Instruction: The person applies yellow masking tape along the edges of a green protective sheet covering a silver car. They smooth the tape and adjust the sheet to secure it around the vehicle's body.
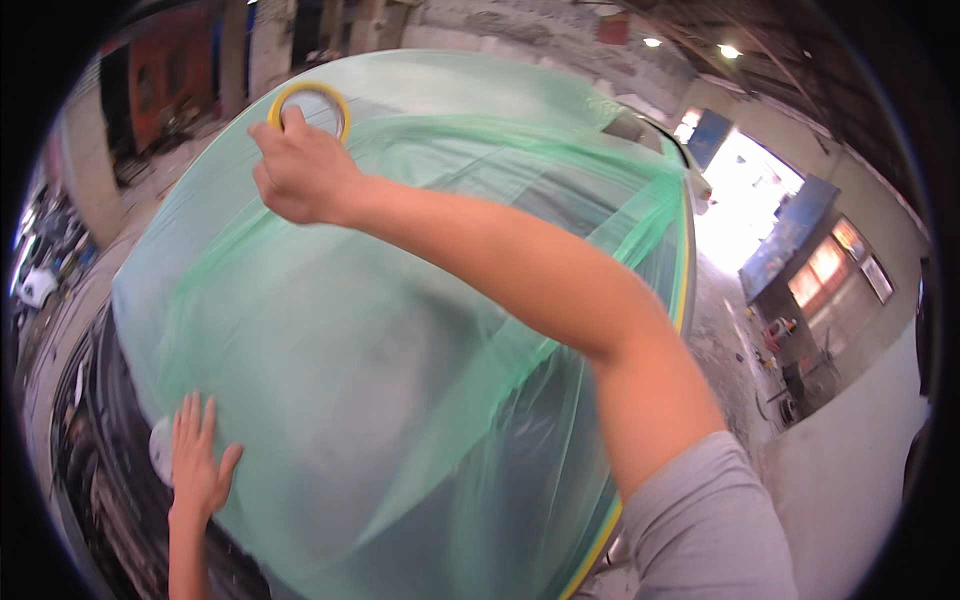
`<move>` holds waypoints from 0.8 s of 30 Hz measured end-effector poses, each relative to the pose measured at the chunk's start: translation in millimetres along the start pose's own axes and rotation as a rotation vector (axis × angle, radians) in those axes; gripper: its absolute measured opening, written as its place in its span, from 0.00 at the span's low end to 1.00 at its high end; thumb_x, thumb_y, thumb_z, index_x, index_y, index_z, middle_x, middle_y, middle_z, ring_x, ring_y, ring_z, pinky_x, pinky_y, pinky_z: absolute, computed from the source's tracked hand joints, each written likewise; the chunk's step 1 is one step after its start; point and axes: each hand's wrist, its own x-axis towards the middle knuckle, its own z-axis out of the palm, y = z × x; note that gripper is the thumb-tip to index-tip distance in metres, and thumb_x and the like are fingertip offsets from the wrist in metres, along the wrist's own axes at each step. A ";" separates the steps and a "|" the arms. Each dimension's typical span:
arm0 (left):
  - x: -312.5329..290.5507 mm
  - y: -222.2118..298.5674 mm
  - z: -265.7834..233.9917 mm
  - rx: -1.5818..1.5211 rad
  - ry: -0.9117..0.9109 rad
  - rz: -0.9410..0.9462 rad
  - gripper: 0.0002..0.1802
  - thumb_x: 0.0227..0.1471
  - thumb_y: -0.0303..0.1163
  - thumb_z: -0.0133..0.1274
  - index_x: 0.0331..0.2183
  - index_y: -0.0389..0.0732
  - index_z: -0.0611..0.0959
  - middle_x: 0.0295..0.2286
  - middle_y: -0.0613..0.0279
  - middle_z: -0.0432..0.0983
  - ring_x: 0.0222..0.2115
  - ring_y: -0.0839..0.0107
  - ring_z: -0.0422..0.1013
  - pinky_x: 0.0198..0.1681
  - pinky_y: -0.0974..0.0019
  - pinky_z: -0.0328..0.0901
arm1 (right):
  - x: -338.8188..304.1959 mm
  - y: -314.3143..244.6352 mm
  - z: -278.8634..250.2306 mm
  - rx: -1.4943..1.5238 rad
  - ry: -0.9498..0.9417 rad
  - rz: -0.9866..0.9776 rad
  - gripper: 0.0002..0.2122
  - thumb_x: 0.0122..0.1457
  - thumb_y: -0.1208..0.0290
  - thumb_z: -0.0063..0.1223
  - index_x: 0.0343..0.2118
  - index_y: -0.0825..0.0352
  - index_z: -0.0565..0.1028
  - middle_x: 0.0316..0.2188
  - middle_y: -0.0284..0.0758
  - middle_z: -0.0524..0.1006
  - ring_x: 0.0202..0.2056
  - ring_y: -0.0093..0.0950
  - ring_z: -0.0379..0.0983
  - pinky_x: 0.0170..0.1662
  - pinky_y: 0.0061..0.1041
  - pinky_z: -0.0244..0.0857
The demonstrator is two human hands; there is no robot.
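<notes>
Green see-through plastic film (400, 330) covers the windshield and roof of a car, with folds running across it. Low on the left, my left hand (203, 462) lies flat on the film with its fingers stretched out, near the dark lower edge of the glass. My right arm reaches across the car, and my right hand (303, 170) is closed on a roll of yellow masking tape (345, 112), held over the film's far left part. A strip of yellow tape (690, 255) runs along the right edge of the film.
Black trim and the exposed engine bay (110, 490) lie at the lower left. Car parts (50, 240) are heaped at the far left. An open bright doorway (745, 195) and a blue door panel (795, 235) stand at the right, beside a wall with windows.
</notes>
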 end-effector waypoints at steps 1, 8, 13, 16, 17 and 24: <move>-3.6 -0.3 -0.2 0.072 -0.020 -0.016 0.44 0.64 0.37 0.65 0.75 0.34 0.67 0.75 0.38 0.59 0.75 0.36 0.55 0.79 0.43 0.50 | -18.8 -24.6 -2.7 0.041 -0.010 -0.135 0.23 0.67 0.72 0.51 0.64 0.71 0.71 0.52 0.57 0.74 0.44 0.58 0.80 0.53 0.53 0.76; -63.9 94.0 -19.0 -0.915 0.586 -0.388 0.19 0.70 0.40 0.64 0.51 0.33 0.90 0.41 0.56 0.90 0.42 0.71 0.84 0.49 0.65 0.76 | -174.7 -179.0 -73.4 0.756 -0.545 0.022 0.28 0.73 0.78 0.55 0.74 0.73 0.61 0.42 0.45 0.82 0.45 0.42 0.82 0.53 0.40 0.74; -115.4 159.4 -52.2 -1.481 0.571 -0.399 0.29 0.69 0.43 0.67 0.59 0.30 0.85 0.42 0.58 0.88 0.42 0.75 0.81 0.49 0.67 0.74 | -205.9 -250.3 -63.9 0.918 -0.611 0.170 0.30 0.72 0.83 0.56 0.75 0.70 0.62 0.44 0.37 0.82 0.43 0.25 0.81 0.50 0.29 0.78; -133.7 186.1 -60.8 -1.458 0.746 -0.321 0.29 0.66 0.40 0.71 0.59 0.31 0.86 0.41 0.57 0.87 0.41 0.74 0.81 0.47 0.66 0.75 | -218.9 -267.9 -70.7 0.861 -0.636 0.091 0.30 0.71 0.84 0.58 0.74 0.70 0.64 0.44 0.37 0.83 0.43 0.25 0.81 0.50 0.28 0.77; -140.3 191.2 -60.2 -1.411 0.793 -0.278 0.28 0.65 0.39 0.72 0.59 0.32 0.87 0.40 0.57 0.87 0.40 0.73 0.81 0.46 0.66 0.75 | -222.3 -271.5 -71.8 0.825 -0.644 0.061 0.30 0.70 0.85 0.59 0.74 0.70 0.64 0.43 0.37 0.83 0.42 0.25 0.81 0.49 0.28 0.77; -202.4 225.7 -52.5 -1.126 1.046 -0.338 0.09 0.64 0.29 0.71 0.39 0.33 0.90 0.35 0.59 0.85 0.29 0.73 0.78 0.33 0.69 0.74 | -248.4 -311.1 -73.7 0.644 -0.672 -0.116 0.27 0.66 0.84 0.65 0.67 0.69 0.70 0.38 0.44 0.86 0.36 0.41 0.86 0.45 0.33 0.79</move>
